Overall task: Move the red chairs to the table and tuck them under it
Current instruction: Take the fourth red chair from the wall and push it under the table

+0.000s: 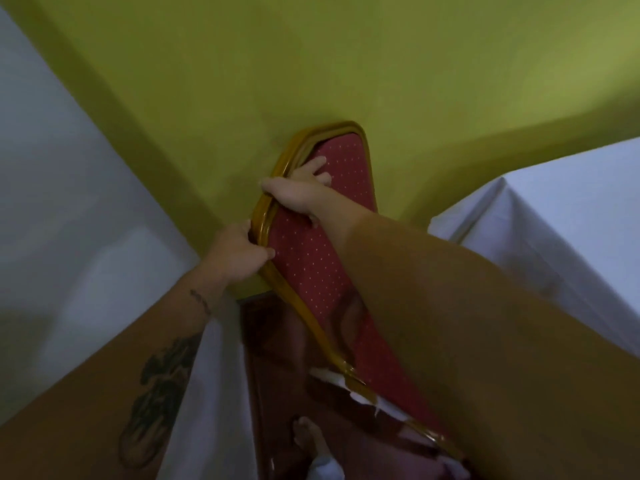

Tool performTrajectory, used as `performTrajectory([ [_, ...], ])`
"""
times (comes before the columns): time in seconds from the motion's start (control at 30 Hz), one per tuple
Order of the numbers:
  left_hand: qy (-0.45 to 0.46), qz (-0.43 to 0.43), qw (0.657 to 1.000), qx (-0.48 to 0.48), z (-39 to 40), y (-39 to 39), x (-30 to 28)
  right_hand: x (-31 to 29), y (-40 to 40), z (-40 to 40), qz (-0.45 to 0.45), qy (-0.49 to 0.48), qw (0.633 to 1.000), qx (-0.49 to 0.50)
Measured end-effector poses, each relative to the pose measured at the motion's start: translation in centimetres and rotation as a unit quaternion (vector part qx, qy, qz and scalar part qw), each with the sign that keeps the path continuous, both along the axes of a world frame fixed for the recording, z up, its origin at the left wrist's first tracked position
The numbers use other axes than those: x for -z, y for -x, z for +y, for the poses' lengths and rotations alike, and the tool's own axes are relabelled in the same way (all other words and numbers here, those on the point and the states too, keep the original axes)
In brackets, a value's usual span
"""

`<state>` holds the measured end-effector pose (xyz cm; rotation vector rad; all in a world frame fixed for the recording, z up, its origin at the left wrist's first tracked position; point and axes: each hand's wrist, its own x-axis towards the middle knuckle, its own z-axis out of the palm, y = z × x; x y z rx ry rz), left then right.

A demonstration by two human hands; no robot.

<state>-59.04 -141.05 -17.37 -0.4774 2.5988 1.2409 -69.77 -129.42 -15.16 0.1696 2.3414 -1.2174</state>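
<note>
A red chair [311, 268] with white dots and a gold frame stands right below me, its backrest seen from above. My left hand [239, 254] is wrapped around the gold frame on the backrest's left edge. My right hand [298, 194] grips the frame higher up, thumb over the rail and fingers spread on the red padding. The table with a yellow-green cloth [311, 64] fills the upper view, and the top of the backrest reaches its edge. The chair's seat and legs are hidden beneath the backrest and my arms.
White cloth [55, 202] hangs over the table on the left, and more white cloth [554, 216] covers a surface on the right. Dark reddish glossy floor [277, 358] shows below, with my bare foot [308, 434] near the bottom.
</note>
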Motion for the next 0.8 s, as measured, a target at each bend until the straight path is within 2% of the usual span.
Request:
performTrajectory([
  [0.07, -0.077, -0.045, 0.996, 0.009, -0.3, -1.8, -0.7, 0.0, -1.8, 0.8, 0.009, 0.0, 1.0, -0.009],
  [0.13, -0.194, -0.12, 0.973, -0.027, -1.0, -2.7, -1.7, 0.2, -3.3, 1.5, 0.016, 0.011, 1.0, -0.002],
  [0.2, -0.219, -0.141, 0.963, -0.067, -1.9, -1.9, -2.7, 0.7, -4.4, 2.1, 0.029, 0.027, 0.999, 0.006],
  [0.3, -0.178, -0.056, 0.976, -0.11, -2.4, 2.6, -4.5, 1.7, -6.0, 2.5, 0.031, 0.037, 0.999, 0.02],
  [0.4, -0.132, -0.015, 0.988, -0.075, -1.7, 7.7, -6.4, 3.0, -8.0, 1.4, -0.009, 0.043, 0.998, 0.033],
  [0.57, -0.036, -0.041, 0.996, 0.075, 2.0, 12.7, -7.9, 3.9, -9.1, -0.1, 0.008, 0.017, 0.997, 0.069],
  [0.7, -0.031, -0.058, 0.99, 0.126, 5.0, 13.4, -8.2, 4.3, -9.7, -0.5, 0.009, 0.013, 0.995, 0.098],
  [0.8, 0.007, -0.091, 0.983, 0.161, 6.4, 12.2, -8.0, 4.4, -10.8, 0.8, 0.006, 0.028, 0.996, 0.08],
])
